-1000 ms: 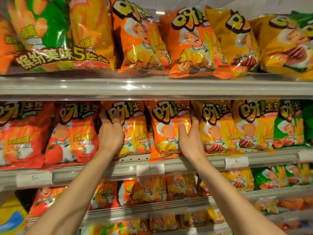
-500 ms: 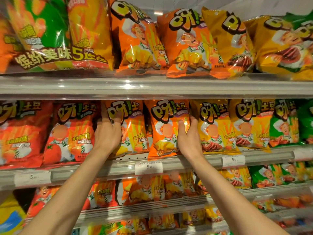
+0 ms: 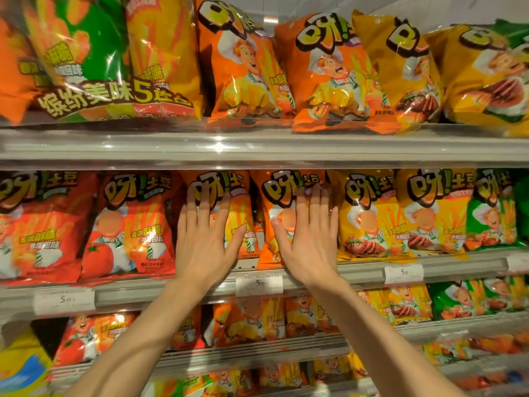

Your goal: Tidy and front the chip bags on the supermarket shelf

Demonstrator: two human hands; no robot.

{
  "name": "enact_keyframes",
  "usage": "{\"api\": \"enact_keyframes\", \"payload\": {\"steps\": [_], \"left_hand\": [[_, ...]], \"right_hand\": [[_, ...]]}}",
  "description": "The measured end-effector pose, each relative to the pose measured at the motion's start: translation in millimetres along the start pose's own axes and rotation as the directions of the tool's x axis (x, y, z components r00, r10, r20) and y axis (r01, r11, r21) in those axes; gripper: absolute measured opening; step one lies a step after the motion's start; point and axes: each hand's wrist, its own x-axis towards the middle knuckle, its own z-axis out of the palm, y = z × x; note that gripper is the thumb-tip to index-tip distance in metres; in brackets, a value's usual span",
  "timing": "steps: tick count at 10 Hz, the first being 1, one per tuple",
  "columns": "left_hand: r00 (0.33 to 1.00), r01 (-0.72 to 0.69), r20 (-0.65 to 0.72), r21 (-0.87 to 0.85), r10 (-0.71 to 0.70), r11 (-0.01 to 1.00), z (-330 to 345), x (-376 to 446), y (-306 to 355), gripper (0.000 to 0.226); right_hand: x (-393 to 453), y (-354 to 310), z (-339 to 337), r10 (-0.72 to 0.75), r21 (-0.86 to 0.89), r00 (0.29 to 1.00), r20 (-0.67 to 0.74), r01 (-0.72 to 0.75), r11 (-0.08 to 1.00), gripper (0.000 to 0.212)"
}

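Head view: left hand (image 3: 204, 242) and right hand (image 3: 307, 242), both spread flat, pressed two orange bags (image 3: 243, 213) mid-frame; the bags at upper right (image 3: 400, 70) leaned untidied.

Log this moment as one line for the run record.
phase: fronting middle shelf | left hand: flat on orange chip bag | right hand: flat on neighbouring orange chip bag | grasp: none
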Motion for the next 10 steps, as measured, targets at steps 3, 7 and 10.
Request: {"api": "enact_keyframes", "payload": {"steps": [3,7,10], "left_hand": [[0.999,-0.029,0.027,-0.018,0.029,0.999,1,-4,-15,0.071],[1.000,-0.004,0.000,-0.183,0.004,0.983,-7,-11,-18,0.066],[0.996,0.007,-0.085,-0.308,-0.035,0.951,-36,-53,-16,0.066]], "right_hand": [[1,-3,10,0.055,-0.017,0.997,-0.050,-0.056,0.998,0.072],[-2,1,5,0.047,0.044,0.998,-0.038,-0.045,0.998,0.072],[-42,8,-24,0.020,0.245,1.000,-0.006,-0.018,0.969,0.075]]}}
